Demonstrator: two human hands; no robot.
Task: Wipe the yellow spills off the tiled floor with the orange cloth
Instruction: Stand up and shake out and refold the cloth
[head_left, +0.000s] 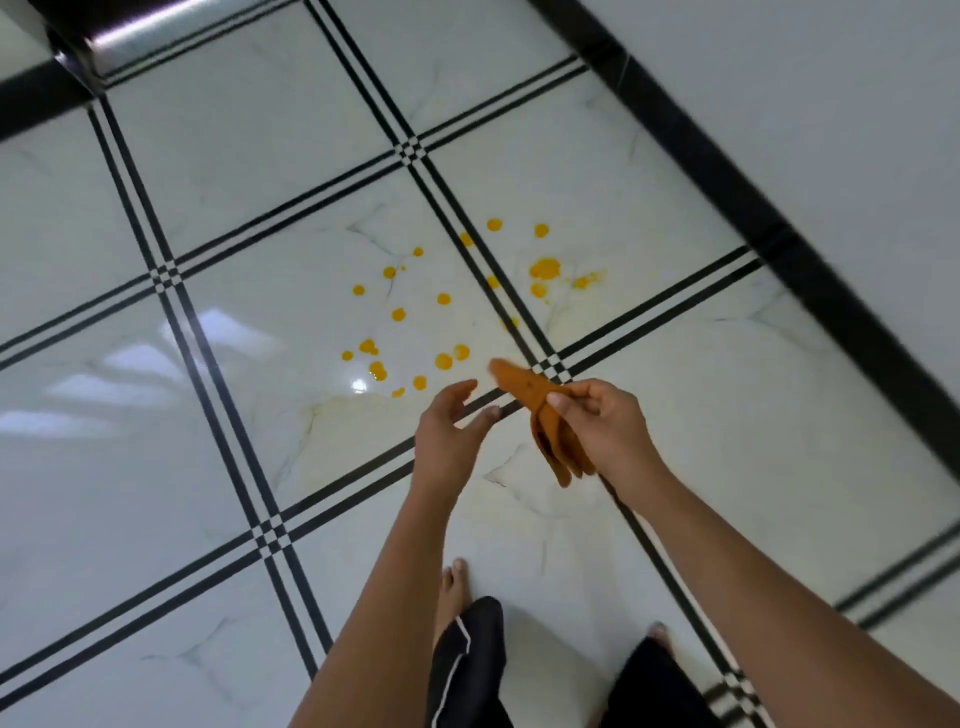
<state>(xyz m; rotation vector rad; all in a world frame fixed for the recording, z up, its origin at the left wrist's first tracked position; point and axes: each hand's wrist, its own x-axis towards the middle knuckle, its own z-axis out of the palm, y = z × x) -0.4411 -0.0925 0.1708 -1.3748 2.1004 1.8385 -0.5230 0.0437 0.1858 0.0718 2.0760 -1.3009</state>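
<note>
Several yellow spills (443, 360) dot the white marble-look tiled floor (249, 467), spread over two tiles, with a larger blot (544, 268) further right. A faint yellowish smear lies on the tile just below the drops. My right hand (608, 426) pinches a folded orange cloth (545, 421), held in the air above the floor, its ends hanging down. My left hand (452, 441) is beside the cloth, fingers apart, holding nothing. The cloth hovers near the closest drops without touching the floor.
Black double lines (270, 540) border the tiles. A black skirting strip (779, 218) runs along a white wall at the right. A dark shiny object (130, 36) stands at the top left. My bare feet (457, 587) and dark trouser legs are at the bottom.
</note>
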